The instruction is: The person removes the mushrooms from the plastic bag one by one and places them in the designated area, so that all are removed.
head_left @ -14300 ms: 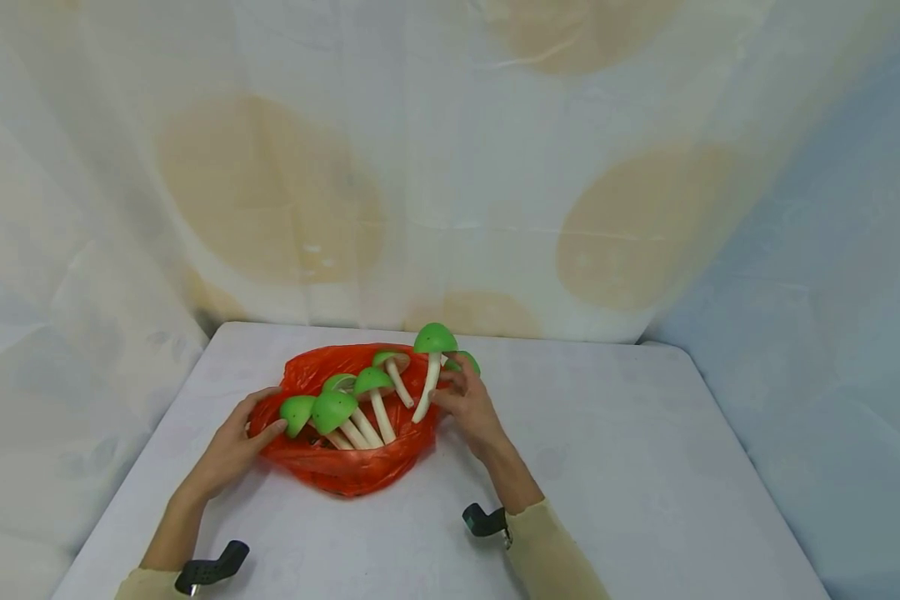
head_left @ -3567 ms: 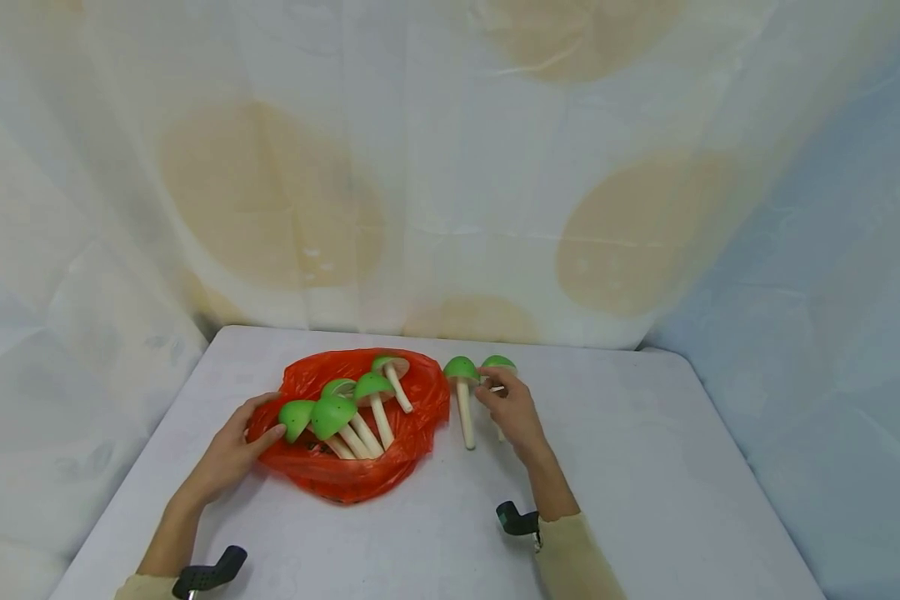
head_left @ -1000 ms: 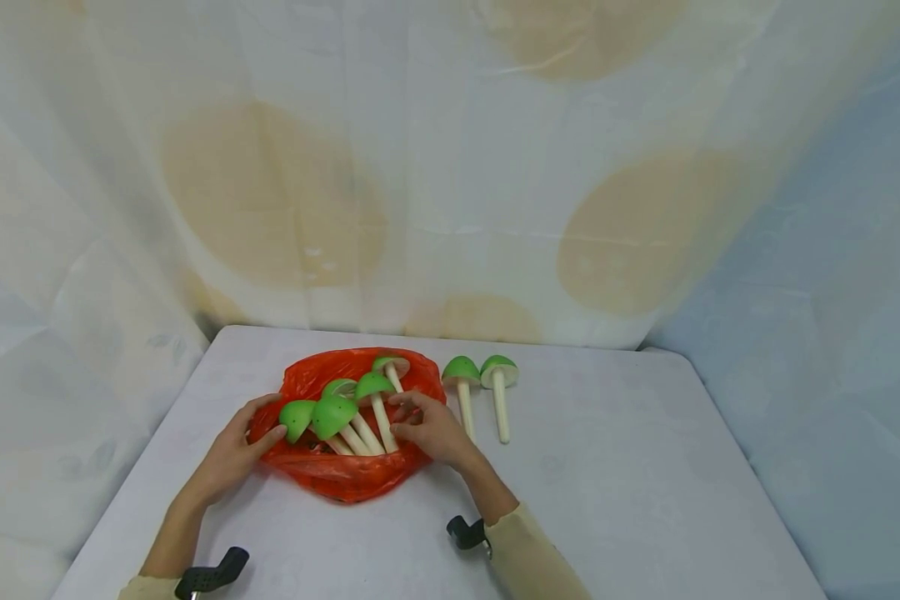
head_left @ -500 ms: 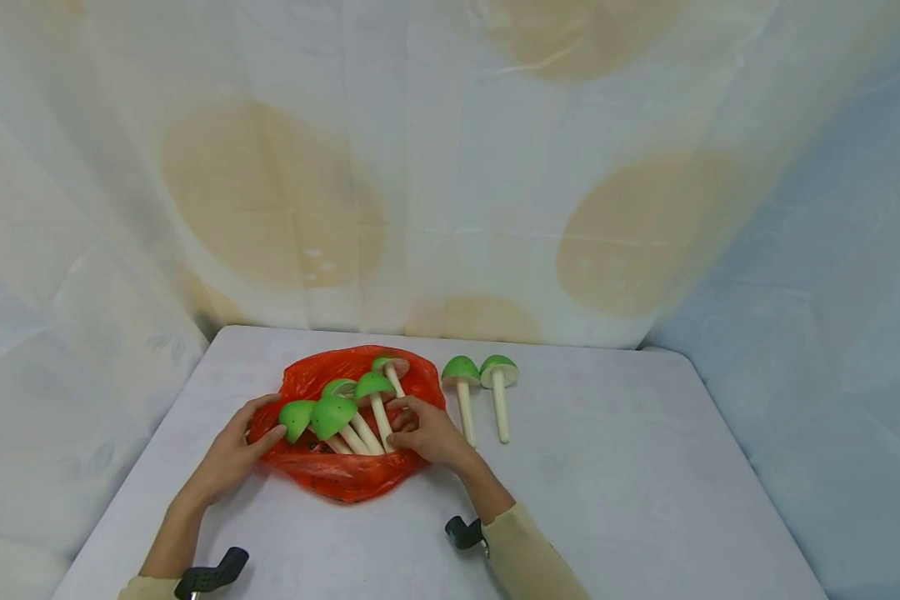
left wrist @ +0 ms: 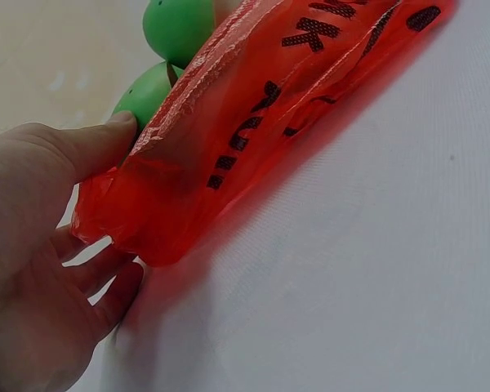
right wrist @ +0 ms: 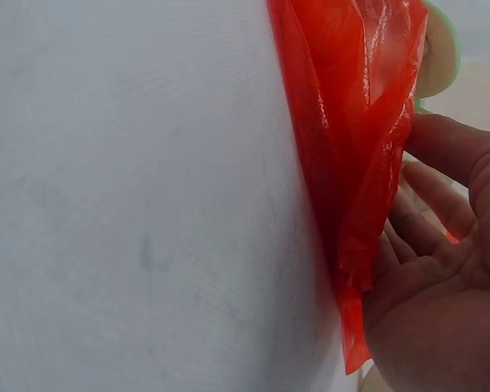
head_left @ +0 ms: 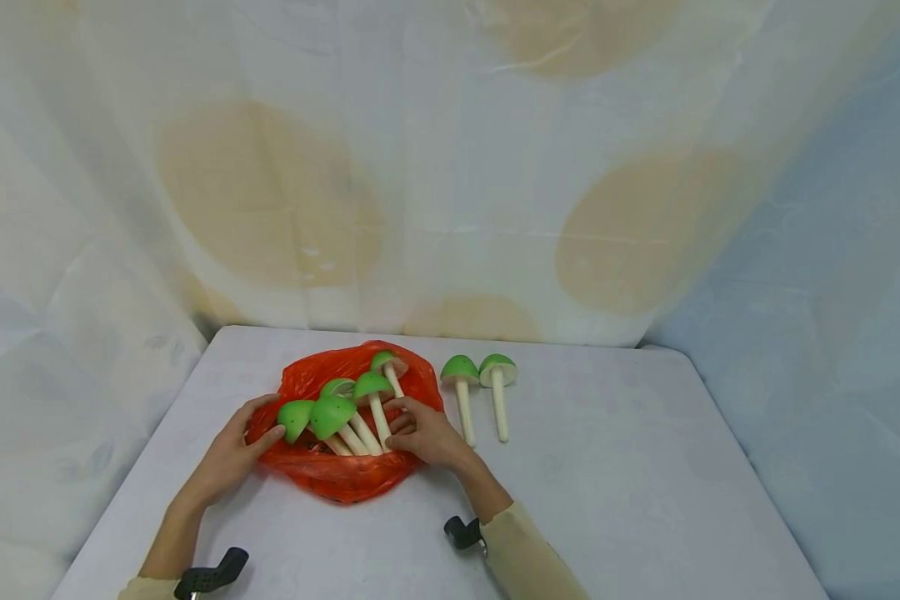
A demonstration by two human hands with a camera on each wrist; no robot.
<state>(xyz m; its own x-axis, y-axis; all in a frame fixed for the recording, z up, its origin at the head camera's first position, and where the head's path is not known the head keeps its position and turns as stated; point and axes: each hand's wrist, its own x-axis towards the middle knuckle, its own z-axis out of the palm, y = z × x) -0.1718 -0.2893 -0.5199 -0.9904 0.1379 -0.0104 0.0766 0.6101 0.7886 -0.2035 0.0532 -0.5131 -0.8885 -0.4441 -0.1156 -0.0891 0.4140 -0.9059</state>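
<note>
Rearmost mushroom [head_left: 387, 362] rests in the red bag [head_left: 345, 480] near the bench's [head_left: 630, 467] far edge, toward the left corner; its stem runs from the cap toward the near right, reaching the right hand [head_left: 431, 435], the nearer one. The right grip is narrow, and whether it holds a stem cannot be told; the left hand [head_left: 230, 454] holds the bag's left side between thumb and fingers. Four other mushrooms [head_left: 332, 415] show inside the bag; two loose mushrooms [head_left: 461, 369] lie just right of it.
</note>
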